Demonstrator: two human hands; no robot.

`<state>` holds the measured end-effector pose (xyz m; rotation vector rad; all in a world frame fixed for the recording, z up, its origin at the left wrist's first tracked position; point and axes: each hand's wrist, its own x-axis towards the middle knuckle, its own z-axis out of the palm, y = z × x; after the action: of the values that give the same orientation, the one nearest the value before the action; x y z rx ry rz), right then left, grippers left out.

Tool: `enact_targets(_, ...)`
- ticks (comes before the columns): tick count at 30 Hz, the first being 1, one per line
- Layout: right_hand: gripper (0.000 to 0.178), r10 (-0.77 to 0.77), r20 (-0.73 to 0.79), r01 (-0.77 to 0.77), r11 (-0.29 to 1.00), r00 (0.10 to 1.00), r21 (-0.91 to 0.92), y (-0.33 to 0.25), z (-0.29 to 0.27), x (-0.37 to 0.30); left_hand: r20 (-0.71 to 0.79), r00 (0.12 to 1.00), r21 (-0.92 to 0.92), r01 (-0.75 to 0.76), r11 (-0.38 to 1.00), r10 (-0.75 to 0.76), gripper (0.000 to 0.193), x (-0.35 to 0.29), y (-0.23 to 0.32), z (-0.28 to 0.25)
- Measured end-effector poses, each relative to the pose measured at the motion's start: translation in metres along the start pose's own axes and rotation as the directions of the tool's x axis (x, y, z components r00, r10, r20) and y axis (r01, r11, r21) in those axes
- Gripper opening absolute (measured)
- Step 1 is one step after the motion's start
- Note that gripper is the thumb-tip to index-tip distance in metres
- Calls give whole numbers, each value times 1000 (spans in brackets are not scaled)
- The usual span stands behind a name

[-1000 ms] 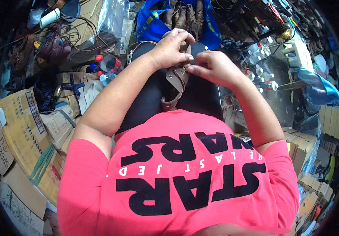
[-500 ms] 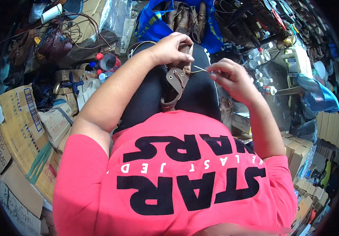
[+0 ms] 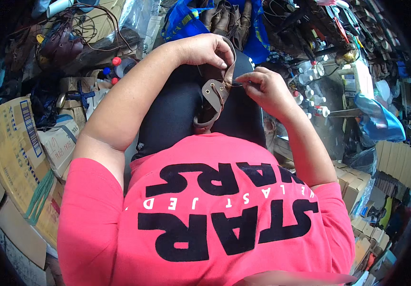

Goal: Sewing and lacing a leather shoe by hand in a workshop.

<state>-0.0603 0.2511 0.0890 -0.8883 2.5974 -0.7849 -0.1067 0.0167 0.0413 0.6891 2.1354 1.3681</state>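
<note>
at the left stood one yellow cardboard box (image 3: 12, 143) with green strands across it. further right were three bottle caps (image 3: 116, 61), two red and one blue, then one blue bag (image 3: 181, 26) beyond the knees. the left hand (image 3: 212, 51) was curled closed, holding one brown leather piece (image 3: 211, 97) between the thighs, with at least two eyelets. just beside its right edge, the right hand (image 3: 258, 86) was narrow, fingertips pinched; what they gripped could not be told. one light-blue plastic sheet (image 3: 381, 121) hung farther right.

Left fingers (image 3: 224, 48) partly hidden; blue bag (image 3: 257, 43) cut off.
</note>
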Motion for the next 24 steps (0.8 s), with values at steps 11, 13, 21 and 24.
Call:
enact_targets(11, 20, -40, -2, 40, 997, 999, -59, -10, 9, 5, 52, 999, 78, -12, 997, 8, 25, -3, 2, -3)
enact_targets(13, 20, -60, -15, 59, 998, 998, -24, -4, 11, 5, 62, 998, 80, -38, 996, 33, 28, -5, 5, -3)
enact_targets(21, 17, 77, 152, -124, 935, 985, 333, 29, 11, 16, -4, 996, 203, -92, 975, 95, 38, -9, 6, 1)
enact_targets(24, 19, 46, 198, -128, 896, 979, 426, 37, 12, 21, -2, 995, 209, -93, 973, 96, 38, -8, 6, 1)
